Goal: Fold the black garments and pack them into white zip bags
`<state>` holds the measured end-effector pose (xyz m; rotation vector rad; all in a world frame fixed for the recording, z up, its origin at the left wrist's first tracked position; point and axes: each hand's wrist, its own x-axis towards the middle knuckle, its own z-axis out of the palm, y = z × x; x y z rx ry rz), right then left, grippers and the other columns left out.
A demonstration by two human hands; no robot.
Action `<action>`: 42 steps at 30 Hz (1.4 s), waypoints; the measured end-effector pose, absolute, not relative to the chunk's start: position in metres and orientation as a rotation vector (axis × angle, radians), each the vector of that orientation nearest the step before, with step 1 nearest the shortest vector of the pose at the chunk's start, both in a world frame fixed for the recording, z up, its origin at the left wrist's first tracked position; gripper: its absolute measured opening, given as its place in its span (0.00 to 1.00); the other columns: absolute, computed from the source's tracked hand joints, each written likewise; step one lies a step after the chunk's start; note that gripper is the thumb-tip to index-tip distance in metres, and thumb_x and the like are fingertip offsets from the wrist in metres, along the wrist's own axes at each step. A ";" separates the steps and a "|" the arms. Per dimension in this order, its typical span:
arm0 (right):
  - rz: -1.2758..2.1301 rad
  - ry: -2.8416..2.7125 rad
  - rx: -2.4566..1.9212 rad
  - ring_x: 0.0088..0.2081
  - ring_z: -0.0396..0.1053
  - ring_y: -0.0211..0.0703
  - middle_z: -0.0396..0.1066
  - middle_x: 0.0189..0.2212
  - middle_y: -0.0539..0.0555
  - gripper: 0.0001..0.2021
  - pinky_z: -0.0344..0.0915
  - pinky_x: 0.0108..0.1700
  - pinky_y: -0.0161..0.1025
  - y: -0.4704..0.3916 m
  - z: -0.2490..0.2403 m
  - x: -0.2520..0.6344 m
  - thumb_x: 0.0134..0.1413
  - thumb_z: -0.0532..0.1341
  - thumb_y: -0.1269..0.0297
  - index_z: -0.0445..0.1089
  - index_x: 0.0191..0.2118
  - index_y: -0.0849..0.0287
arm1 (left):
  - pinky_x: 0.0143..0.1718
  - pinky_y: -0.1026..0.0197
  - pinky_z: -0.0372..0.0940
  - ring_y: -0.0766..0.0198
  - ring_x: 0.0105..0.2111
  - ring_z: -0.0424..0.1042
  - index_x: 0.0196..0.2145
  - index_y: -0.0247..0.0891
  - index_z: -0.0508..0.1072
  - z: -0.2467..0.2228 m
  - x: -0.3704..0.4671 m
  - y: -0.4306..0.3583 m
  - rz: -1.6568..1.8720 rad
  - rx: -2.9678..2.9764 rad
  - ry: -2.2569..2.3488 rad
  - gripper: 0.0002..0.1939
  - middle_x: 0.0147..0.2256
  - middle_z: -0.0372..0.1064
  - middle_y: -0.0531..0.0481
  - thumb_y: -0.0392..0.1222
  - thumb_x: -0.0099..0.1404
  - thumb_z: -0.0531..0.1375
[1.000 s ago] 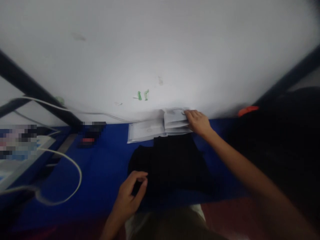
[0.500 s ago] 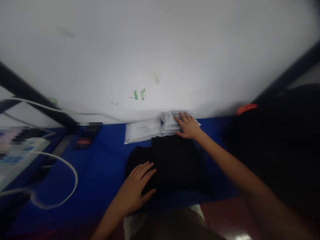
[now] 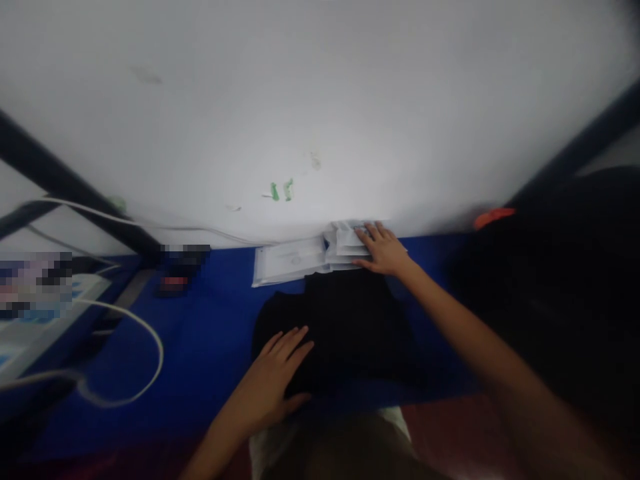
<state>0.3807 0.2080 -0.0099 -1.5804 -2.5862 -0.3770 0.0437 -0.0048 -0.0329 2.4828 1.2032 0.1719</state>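
The left hand (image 3: pixel 277 380) lies flat, fingers spread, on the near-left corner of the folded black garment (image 3: pixel 345 327) on the blue surface (image 3: pixel 200 347). The right hand (image 3: pixel 384 250) rests open on the white papers (image 3: pixel 305 257) just beyond the garment. Keeping both palms flat and pressing evenly should stop either from sliding.

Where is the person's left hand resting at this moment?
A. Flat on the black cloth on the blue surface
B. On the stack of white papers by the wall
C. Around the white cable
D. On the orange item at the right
A: the left hand lies palm down, fingers spread, on the near left part of the black cloth, while the right hand rests on the white papers.
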 end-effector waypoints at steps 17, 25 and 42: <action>0.399 -2.686 -1.000 0.67 0.54 0.60 0.61 0.63 0.67 0.32 0.58 0.64 0.54 0.034 -0.006 0.316 0.61 0.59 0.44 0.64 0.61 0.66 | 0.57 0.42 0.66 0.51 0.55 0.71 0.54 0.41 0.72 -0.015 0.044 0.004 0.298 2.521 1.184 0.16 0.54 0.73 0.44 0.47 0.72 0.55; 0.391 -2.726 -1.253 0.62 0.62 0.60 0.65 0.60 0.67 0.21 0.66 0.59 0.56 -0.001 -0.026 0.343 0.49 0.56 0.78 0.70 0.50 0.65 | 0.53 0.45 0.71 0.51 0.52 0.74 0.46 0.44 0.74 -0.024 0.031 0.002 0.352 2.450 1.174 0.09 0.50 0.76 0.48 0.43 0.68 0.60; 0.296 -2.449 -1.440 0.49 0.75 0.50 0.74 0.50 0.59 0.15 0.74 0.49 0.47 0.012 0.005 0.416 0.62 0.55 0.71 0.67 0.53 0.56 | 0.36 0.55 0.70 0.55 0.35 0.77 0.41 0.44 0.75 0.002 0.005 0.015 0.324 2.447 1.469 0.18 0.36 0.77 0.49 0.53 0.75 0.48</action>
